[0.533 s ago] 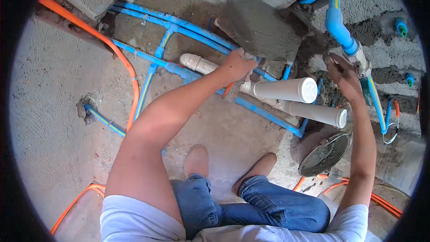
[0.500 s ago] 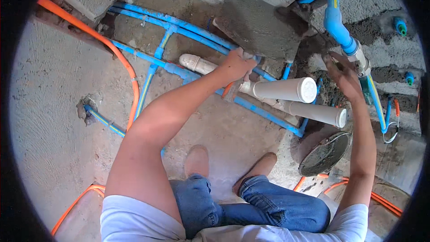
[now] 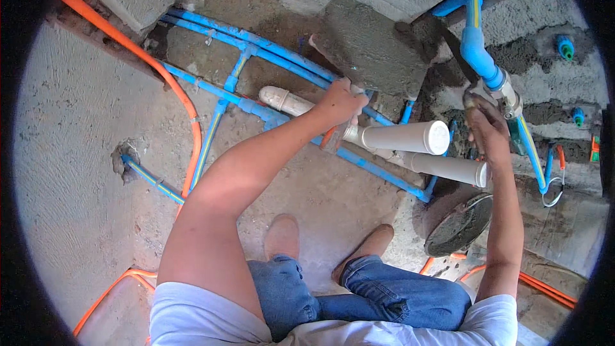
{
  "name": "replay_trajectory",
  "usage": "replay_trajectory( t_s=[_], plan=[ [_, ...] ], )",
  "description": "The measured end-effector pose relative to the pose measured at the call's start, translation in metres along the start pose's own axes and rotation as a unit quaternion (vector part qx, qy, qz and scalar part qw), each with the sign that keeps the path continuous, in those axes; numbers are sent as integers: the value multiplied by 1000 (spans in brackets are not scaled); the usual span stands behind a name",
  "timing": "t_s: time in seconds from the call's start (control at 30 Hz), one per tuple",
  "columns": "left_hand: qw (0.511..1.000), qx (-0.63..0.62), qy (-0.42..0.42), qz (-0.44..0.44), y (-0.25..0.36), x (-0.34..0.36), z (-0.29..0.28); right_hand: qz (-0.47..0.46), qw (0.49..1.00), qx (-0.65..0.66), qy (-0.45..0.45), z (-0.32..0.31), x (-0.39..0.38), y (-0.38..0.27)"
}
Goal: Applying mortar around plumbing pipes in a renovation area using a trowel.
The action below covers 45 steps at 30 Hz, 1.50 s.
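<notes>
My left hand (image 3: 344,101) is closed at the near edge of a mortar board (image 3: 378,45), a flat slab loaded with wet grey mortar. Its grip is partly hidden under the board. Beside the metal-jointed blue pipe, my right hand (image 3: 488,127) has its fingers curled round a trowel, whose handle they cover. The trowel's dark, narrow-looking blade (image 3: 460,52) points away from me toward the board's right side and the mortar-smeared wall. Below my left hand lie two capped white drain pipes (image 3: 400,136).
Blue water pipes (image 3: 282,57) cross the floor; an upright blue pipe (image 3: 473,41) stands close to my right hand. A bucket of mortar (image 3: 458,225) sits near my right forearm. Orange conduit (image 3: 168,77) curves along the left. Green-plugged blue outlets (image 3: 565,48) stick out of the right wall.
My right hand has drawn back toward me, and the trowel blade shows more clearly beside the board. My left hand and the board keep their place; the whole view has shifted slightly.
</notes>
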<state>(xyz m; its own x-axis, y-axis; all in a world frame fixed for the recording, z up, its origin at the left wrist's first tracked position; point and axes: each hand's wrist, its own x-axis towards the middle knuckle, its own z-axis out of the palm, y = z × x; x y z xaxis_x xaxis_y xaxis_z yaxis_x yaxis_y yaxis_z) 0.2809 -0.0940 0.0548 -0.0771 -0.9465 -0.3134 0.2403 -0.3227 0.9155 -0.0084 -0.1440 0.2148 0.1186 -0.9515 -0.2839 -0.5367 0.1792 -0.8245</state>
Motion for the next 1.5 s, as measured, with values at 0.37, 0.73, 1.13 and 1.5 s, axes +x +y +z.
replay_trajectory(
  t_s=[0.37, 0.73, 1.13, 1.5],
  plan=[
    [988, 141, 62, 6, -8, 0, -11, 62, 985, 160, -28, -24, 4, 19],
    [994, 18, 101, -42, -8, 8, -33, -88, 957, -232, 150, -100, -94, 68],
    [948, 273, 147, -77, -57, -160, -151, 94, 923, -98, 361, -95, -290, 169],
    [752, 602, -265, -45, -84, -206, -31, 255, 889, -315, 211, -129, -297, 296]
  ],
)
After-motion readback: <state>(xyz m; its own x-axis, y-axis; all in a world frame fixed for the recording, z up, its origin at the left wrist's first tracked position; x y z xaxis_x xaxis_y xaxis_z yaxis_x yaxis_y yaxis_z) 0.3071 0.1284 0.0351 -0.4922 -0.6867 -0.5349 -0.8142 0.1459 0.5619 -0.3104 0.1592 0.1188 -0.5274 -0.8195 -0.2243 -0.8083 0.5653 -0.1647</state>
